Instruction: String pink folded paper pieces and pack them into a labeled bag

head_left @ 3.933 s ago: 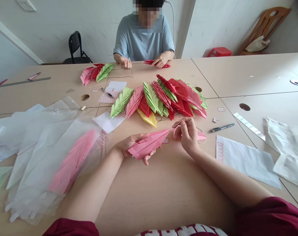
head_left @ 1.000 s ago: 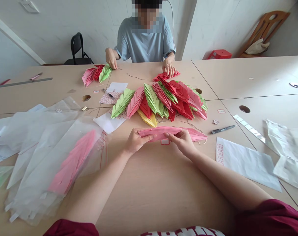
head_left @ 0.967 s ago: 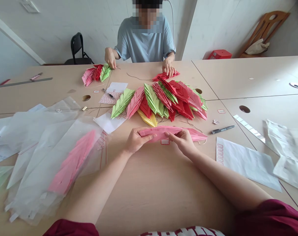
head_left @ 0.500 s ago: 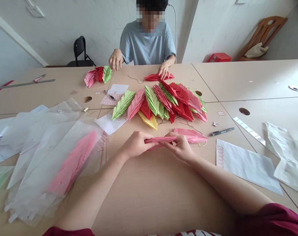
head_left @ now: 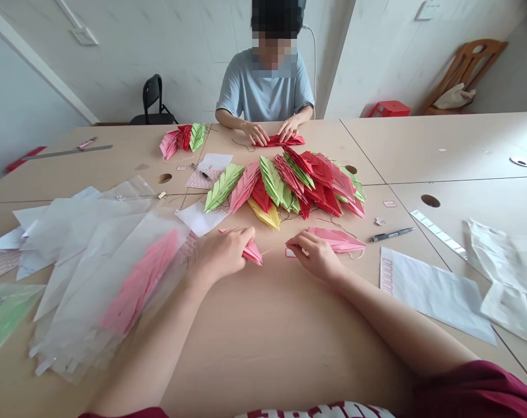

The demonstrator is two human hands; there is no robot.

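Note:
My left hand is closed around a pink pleated paper piece, whose pointed end sticks out past my fingers. A short, thin thread shows at that end. Across a gap to the right, my right hand is closed in a pinch; what it holds, if anything, is too small to make out. Under its fingertips a small white label with a red border shows in part. Behind my right hand another pink pleated paper piece lies on the table with a loop of string. Farther back is a pile of pleated paper pieces in green, pink, red and yellow.
Opposite, a person presses both hands on a red folded paper. Translucent plastic bags cover the left side. To the right lie a pen, a white sheet and a white bag.
My hands have moved apart; the pink paper stays in my left hand, now turned, and my right hand has let go of it. The other person's hands have come together on the red paper.

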